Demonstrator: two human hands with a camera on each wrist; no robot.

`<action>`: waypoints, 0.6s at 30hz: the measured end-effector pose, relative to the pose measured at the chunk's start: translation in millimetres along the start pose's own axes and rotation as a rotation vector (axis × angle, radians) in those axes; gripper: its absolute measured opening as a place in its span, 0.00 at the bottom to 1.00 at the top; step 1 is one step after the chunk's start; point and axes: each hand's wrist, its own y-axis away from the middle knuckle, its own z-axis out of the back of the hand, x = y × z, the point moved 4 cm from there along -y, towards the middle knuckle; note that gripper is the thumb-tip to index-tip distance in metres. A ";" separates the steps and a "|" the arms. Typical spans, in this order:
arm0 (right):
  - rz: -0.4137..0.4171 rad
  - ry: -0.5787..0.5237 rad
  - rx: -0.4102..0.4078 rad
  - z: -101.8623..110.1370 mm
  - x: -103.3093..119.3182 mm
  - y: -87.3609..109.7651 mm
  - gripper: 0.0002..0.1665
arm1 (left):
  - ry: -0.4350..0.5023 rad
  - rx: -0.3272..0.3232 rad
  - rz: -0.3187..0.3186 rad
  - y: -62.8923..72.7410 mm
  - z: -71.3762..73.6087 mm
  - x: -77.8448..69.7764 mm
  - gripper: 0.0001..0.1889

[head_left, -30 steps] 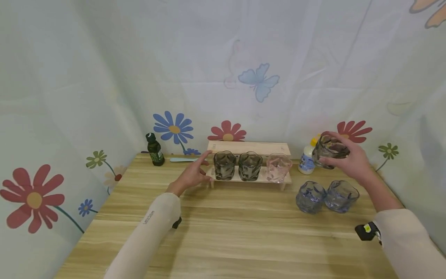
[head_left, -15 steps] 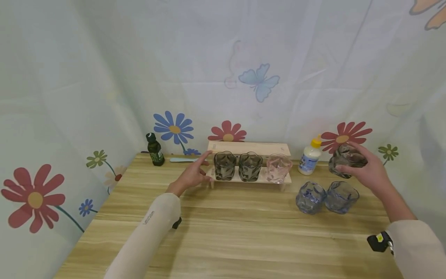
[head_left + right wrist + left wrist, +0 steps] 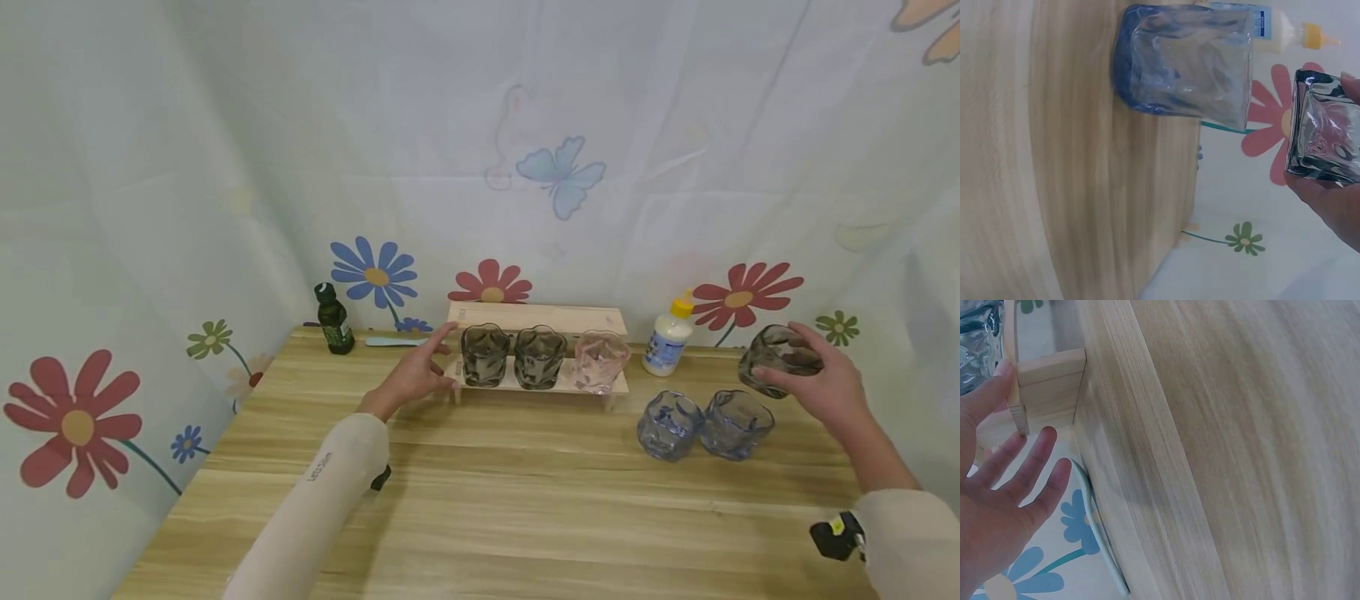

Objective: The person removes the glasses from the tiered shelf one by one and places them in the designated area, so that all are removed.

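A pale cloth backdrop printed with flowers (image 3: 405, 150) hung behind one yellow-brown wood-grained table (image 3: 540, 517). On it stood one pale wooden two-tier rack (image 3: 536, 318); the left hand (image 3: 414, 373), spread wide, touched its left end, where a careless push risked tipping the row of glasses. The right hand (image 3: 828, 387) held one smoky-grey faceted glass (image 3: 772, 358) by its sides, above the table's far right. I feared its smooth walls might slip, or a low sideways swing might strike the two translucent blue glasses (image 3: 670, 427) nearby. The rack bore two smoky-grey tumblers (image 3: 540, 358) and one pink tumbler (image 3: 600, 362), making six glasses altogether. Two bottles flanked it: one dark-green bottle (image 3: 334, 321), one white bottle with a yellow nozzle (image 3: 667, 337). Smallest was one flat pale-teal implement (image 3: 393, 342).
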 end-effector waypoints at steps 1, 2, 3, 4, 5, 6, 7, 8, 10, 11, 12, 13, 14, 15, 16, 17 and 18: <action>-0.003 0.004 -0.003 0.1 -2.3 0.6 0.54 | 0.000 0.001 0.001 0.4 0.3 -0.2 0.56; -0.007 0.009 -0.004 0.2 -4.6 1.2 0.54 | 0.000 0.001 0.001 0.8 0.6 -0.5 0.56; -0.011 0.010 -0.005 0.3 -6.6 1.8 0.54 | 0.000 0.001 0.002 1.2 0.9 -0.5 0.56; -0.017 0.013 -0.008 0.6 -8.5 2.5 0.54 | 0.001 0.001 0.004 1.6 0.9 -1.0 0.56; -0.021 0.013 -0.010 0.8 -9.9 3.2 0.54 | 0.000 0.001 0.004 1.3 0.9 -1.0 0.56; -0.023 0.016 -0.014 1.2 -11.2 3.8 0.54 | -0.001 0.001 0.006 1.3 0.9 -0.8 0.56; -0.027 0.022 -0.019 1.7 -12.5 4.1 0.54 | -0.002 0.002 0.008 1.4 0.9 -0.7 0.56; -0.031 0.025 -0.025 2.1 -13.9 4.5 0.54 | -0.002 0.002 0.010 1.7 0.9 -0.5 0.56; -0.042 0.037 -0.041 3.5 -17.2 5.0 0.54 | 0.000 0.005 0.010 1.9 0.8 -0.3 0.56; -0.048 0.045 -0.049 4.1 -19.1 5.2 0.54 | -0.001 0.005 0.011 1.7 0.8 -0.2 0.56; -0.051 0.046 -0.055 4.6 -21.5 5.2 0.54 | 0.000 0.005 0.011 1.8 0.8 -0.2 0.56; -0.055 0.050 -0.059 5.0 -23.9 5.3 0.54 | 0.002 0.006 0.010 1.7 0.7 -0.2 0.56; -0.057 0.051 -0.062 5.4 -26.3 5.6 0.53 | 0.003 0.007 0.009 1.7 0.7 -0.2 0.55; -0.060 0.053 -0.066 5.6 -28.8 5.8 0.53 | 0.002 0.007 0.008 1.2 0.6 -0.2 0.55; -0.062 0.049 -0.067 5.7 -31.0 6.2 0.53 | 0.002 0.007 0.008 0.9 0.6 0.1 0.56; -0.064 0.045 -0.067 5.6 -33.1 6.9 0.53 | -0.001 0.005 0.008 0.4 0.7 0.4 0.56; -0.066 0.037 -0.063 5.7 -35.3 7.3 0.53 | -0.002 0.004 0.007 0.0 0.7 0.6 0.56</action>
